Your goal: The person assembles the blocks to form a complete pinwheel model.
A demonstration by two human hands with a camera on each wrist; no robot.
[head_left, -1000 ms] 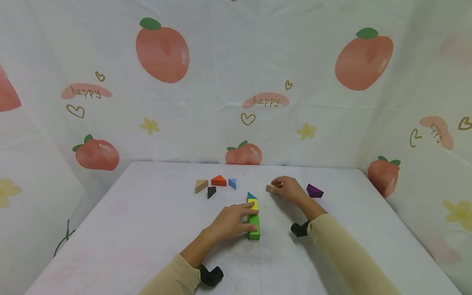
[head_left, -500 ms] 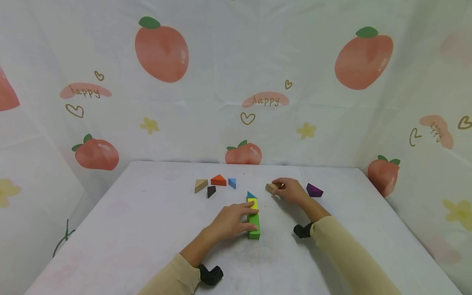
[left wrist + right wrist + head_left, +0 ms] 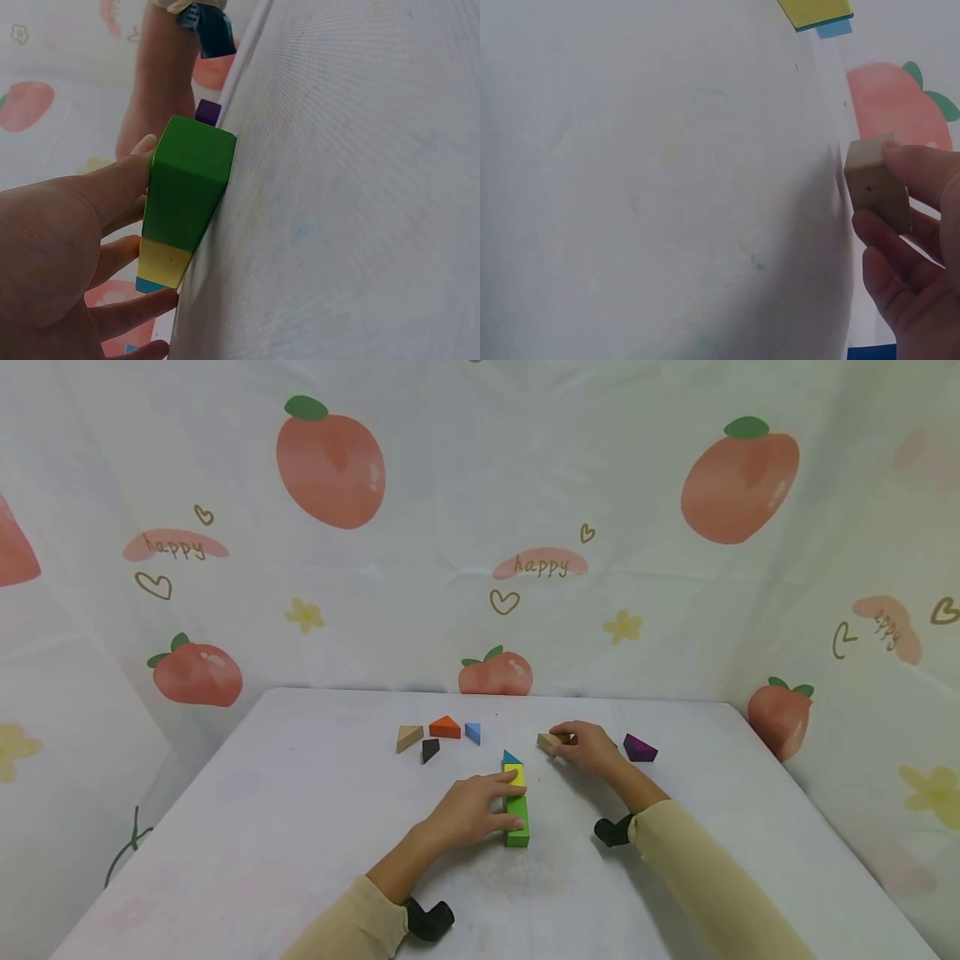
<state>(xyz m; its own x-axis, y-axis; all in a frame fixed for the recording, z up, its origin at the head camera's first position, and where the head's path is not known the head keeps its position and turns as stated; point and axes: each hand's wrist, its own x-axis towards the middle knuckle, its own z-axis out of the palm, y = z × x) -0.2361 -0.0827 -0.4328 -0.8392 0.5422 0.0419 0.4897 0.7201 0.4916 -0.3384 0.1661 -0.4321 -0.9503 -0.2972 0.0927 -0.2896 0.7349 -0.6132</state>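
A row of building blocks stands mid-table in the head view: a green block [image 3: 517,818] nearest, a yellow block [image 3: 513,772] beyond it, then a teal triangular block [image 3: 512,757]. My left hand [image 3: 468,810] rests on this row from the left, thumb on the green block and fingers by the yellow one. In the left wrist view its fingers [image 3: 120,259] are fairly straight. Farther back and to the right, my right hand [image 3: 588,747] pinches a plain wooden block [image 3: 881,184] between thumb and fingers, close over the table; its far end is hidden by the hand.
Back left of the row lie a plain wooden triangle [image 3: 408,738], an orange triangle [image 3: 446,727], a light-blue triangle [image 3: 473,732] and a black block [image 3: 430,750]. A purple block [image 3: 640,748] lies right of my right hand. A patterned cloth [image 3: 420,635] hangs behind the table.
My right hand, gripping the wooden block, has shifted slightly left, and its grip on the block has adjusted a little. The left hand and the block row have stayed in place.
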